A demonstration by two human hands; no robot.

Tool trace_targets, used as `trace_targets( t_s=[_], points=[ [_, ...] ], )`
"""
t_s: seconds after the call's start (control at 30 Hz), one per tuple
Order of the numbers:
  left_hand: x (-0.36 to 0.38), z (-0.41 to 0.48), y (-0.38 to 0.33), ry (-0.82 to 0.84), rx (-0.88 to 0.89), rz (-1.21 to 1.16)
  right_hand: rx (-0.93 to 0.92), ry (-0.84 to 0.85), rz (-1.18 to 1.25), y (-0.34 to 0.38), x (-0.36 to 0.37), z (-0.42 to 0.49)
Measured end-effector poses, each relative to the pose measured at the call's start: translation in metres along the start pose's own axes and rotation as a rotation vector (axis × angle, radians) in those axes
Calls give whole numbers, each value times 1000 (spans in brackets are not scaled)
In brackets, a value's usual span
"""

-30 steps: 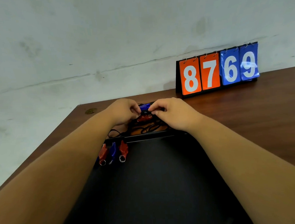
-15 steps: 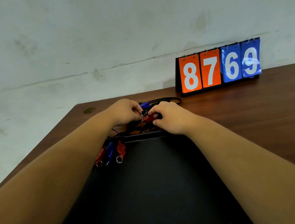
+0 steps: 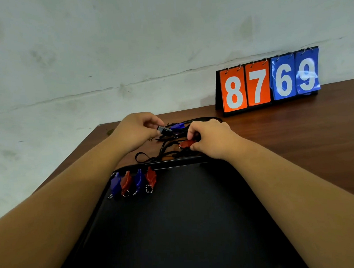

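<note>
A tangle of black lanyard cords [image 3: 168, 148] with whistles lies on the brown table just beyond a black tray [image 3: 176, 225]. My left hand [image 3: 135, 131] pinches a dark clip end of a cord [image 3: 163, 130], with a small ring hanging below it. My right hand [image 3: 208, 138] grips a red whistle [image 3: 186, 144]. A blue whistle [image 3: 176, 126] lies between my hands, farther back. Several whistles, alternating blue [image 3: 115, 184] and red [image 3: 150, 178], are lined up at the tray's far left corner, rings toward me.
A flip scoreboard [image 3: 268, 83] reading 8 7 6 9 stands at the back right against a pale wall. The brown table [image 3: 293, 132] stretches right of the tray. The table's left edge runs diagonally close to my left arm.
My hands have drawn apart; the left now holds the cord's clip end and the right holds the red whistle separately. A fourth whistle shows in the tray's row as the view shifted.
</note>
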State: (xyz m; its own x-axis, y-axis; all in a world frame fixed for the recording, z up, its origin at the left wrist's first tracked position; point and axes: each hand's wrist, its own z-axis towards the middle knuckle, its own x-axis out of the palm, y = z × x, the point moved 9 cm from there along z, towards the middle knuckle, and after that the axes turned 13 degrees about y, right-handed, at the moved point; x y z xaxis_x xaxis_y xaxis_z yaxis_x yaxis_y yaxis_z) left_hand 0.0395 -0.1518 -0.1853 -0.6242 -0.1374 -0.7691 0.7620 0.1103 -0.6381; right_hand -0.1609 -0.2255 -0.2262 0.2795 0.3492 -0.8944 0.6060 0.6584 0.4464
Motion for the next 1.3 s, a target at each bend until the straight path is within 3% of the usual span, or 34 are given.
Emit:
trace_targets(
  t_s=[0.17, 0.4, 0.57, 0.87, 1.03, 1.3],
  points=[
    [-12, -21, -3, -29, 79, -163, -28, -73, 125, 5, -11, -2],
    [-12, -37, 1, 56, 83, -157, -75, -177, 240, 5, -20, -2],
    [-15, -47, -1, 87, 115, -232, -177, -65, 387, 17, -15, -8],
    [-6, -59, -8, 145, 104, -214, -195, -47, 453, 32, -20, -20],
    [-8, -62, -7, 128, 99, -183, -161, 76, 467, 36, -10, -18],
    [7, -59, -3, 260, 53, -91, -191, 254, 418, 49, 5, -21]
  ],
)
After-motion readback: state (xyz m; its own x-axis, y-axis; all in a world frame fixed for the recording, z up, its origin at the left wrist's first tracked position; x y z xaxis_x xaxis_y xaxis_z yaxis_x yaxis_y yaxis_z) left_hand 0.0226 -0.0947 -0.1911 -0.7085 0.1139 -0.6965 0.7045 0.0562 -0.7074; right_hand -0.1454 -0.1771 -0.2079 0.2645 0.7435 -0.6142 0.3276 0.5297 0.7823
